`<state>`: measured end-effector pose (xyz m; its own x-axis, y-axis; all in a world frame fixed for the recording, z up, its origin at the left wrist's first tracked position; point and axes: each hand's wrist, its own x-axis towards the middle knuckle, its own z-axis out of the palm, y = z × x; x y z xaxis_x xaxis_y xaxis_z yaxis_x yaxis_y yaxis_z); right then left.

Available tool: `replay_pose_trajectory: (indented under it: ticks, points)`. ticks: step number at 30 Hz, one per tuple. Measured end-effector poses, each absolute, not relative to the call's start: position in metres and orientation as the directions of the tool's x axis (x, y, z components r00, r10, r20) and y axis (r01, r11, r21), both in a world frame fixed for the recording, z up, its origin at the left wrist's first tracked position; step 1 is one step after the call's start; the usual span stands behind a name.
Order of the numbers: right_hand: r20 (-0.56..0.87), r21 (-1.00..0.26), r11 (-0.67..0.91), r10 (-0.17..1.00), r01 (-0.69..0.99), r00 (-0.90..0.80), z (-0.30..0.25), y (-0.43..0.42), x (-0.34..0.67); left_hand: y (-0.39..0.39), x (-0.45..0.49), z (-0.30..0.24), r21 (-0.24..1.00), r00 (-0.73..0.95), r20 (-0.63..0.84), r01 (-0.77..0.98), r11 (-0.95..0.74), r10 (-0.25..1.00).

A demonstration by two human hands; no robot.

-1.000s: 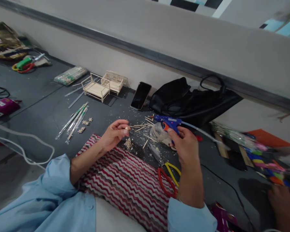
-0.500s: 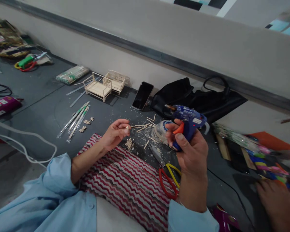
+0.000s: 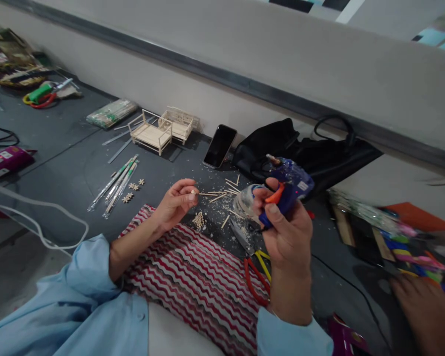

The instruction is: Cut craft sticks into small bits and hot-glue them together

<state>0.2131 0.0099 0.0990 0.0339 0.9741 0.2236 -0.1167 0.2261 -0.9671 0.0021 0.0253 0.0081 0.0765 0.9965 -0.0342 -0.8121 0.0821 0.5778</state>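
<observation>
My right hand (image 3: 287,232) is wrapped round a blue glue gun (image 3: 287,185) with an orange trigger, its nozzle pointing up and to the left. My left hand (image 3: 176,202) pinches a tiny pale wooden piece (image 3: 193,192) between thumb and fingertips. Both hands hover above a dark mat scattered with thin wooden sticks (image 3: 220,193), wood crumbs and a small pile of beads (image 3: 198,220). A clear round container (image 3: 244,202) sits just behind the right hand's fingers.
Red and yellow pliers (image 3: 257,269) lie by a red-and-white striped cloth (image 3: 196,277). Further back stand two small wooden bench models (image 3: 159,129), a phone (image 3: 220,146), a black bag (image 3: 304,148) and packed sticks (image 3: 116,183). Another person's hand (image 3: 426,309) rests at the lower right.
My right hand has lifted the glue gun and turned it, so the nozzle now points up-left instead of lying level. My left hand has barely moved.
</observation>
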Motion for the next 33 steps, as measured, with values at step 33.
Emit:
replay_pose_trajectory:
  ticks: [33]
  points:
    - [0.177,-0.91,0.259,0.948,0.324,-0.264,0.096,0.0,0.202,0.024,0.001,0.006,0.594,0.097,-0.025,-0.799,0.093,0.995]
